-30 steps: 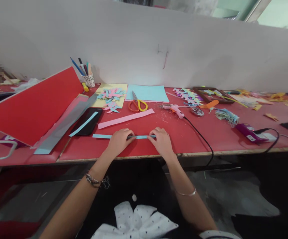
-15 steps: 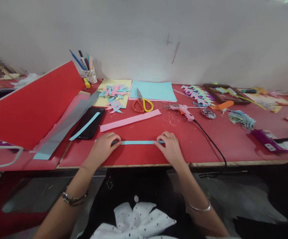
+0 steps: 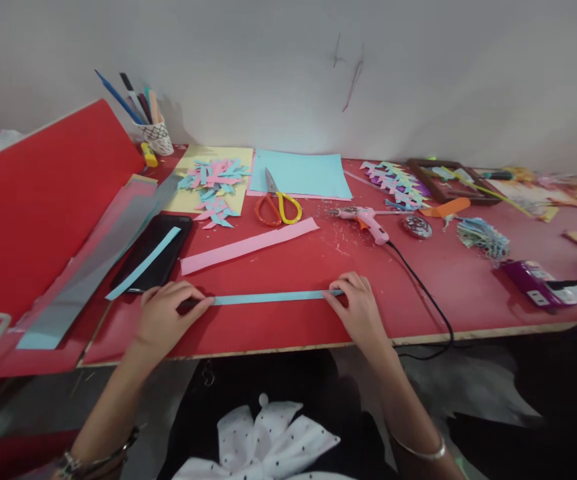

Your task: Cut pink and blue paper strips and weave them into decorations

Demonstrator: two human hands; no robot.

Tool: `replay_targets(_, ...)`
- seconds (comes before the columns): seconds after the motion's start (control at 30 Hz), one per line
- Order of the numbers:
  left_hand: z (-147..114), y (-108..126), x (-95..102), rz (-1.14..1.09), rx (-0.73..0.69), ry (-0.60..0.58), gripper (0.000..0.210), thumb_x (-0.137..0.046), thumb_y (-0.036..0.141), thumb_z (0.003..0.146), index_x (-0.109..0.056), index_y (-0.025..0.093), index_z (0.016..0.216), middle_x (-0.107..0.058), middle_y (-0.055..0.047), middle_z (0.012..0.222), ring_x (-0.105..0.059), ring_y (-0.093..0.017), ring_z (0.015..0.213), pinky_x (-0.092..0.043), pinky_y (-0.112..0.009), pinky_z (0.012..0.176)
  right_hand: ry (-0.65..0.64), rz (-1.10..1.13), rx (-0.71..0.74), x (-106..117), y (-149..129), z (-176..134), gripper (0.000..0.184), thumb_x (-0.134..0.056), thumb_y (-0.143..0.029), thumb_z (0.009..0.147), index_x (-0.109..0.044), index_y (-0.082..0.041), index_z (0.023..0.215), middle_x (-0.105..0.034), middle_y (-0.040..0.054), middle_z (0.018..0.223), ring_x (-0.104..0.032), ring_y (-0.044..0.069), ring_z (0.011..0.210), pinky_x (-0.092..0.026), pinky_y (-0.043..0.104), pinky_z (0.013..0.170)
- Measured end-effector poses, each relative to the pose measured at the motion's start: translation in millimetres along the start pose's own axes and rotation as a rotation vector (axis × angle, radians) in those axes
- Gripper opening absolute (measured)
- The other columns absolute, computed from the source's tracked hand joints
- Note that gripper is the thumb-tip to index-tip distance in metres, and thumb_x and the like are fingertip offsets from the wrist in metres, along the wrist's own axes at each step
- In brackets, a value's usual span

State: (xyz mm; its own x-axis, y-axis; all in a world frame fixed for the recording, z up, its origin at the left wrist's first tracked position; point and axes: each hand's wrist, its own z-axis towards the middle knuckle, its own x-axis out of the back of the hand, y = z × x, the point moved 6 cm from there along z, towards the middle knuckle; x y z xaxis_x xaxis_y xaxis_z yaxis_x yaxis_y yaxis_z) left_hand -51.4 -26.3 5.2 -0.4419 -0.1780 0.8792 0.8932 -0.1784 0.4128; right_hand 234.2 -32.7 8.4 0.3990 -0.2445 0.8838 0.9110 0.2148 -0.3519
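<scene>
A narrow light-blue paper strip (image 3: 271,297) is stretched level just above or on the red table near its front edge. My left hand (image 3: 168,317) pinches its left end between thumb and fingers. At the other end, my right hand (image 3: 356,310) pinches it the same way. Behind the strip lies a wider pink paper strip (image 3: 251,245). A black phone (image 3: 166,250) rests beyond my left hand, with another blue paper strip (image 3: 144,262) across it. Scissors (image 3: 279,200) with red and yellow handles lie farther back, blades closed.
A pink glue gun (image 3: 366,221) lies right of centre, its black cord running over the front edge. Folded paper pieces (image 3: 216,183) sit on a yellow sheet beside a blue sheet (image 3: 301,175). A pen cup (image 3: 157,137), red board (image 3: 53,207) and purple device (image 3: 536,283) stand around.
My left hand has moved left and my right hand slightly right, so more of the blue strip shows between them. Both still pinch it. The view has shifted a little.
</scene>
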Motion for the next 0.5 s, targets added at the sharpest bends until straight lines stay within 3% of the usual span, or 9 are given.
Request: replay_targets(0.5, -7.1, 5.6, 2.7, 0.148, -0.015, 0.051, 0.031, -0.039, 0.042, 0.082, -0.051, 0.024, 0.060, -0.063, 0.001, 0.064, -0.058, -0.020, 0.069, -0.032, -0.038, 0.074, -0.044, 0.013, -0.034, 6.1, 15.9, -0.8, 0.027, -0.040, -0.035, 0.086, -0.053, -0.020, 0.068, -0.053, 0.0044, 0.075, -0.048, 0.019, 0.073, -0.037, 0.033, 0.068)
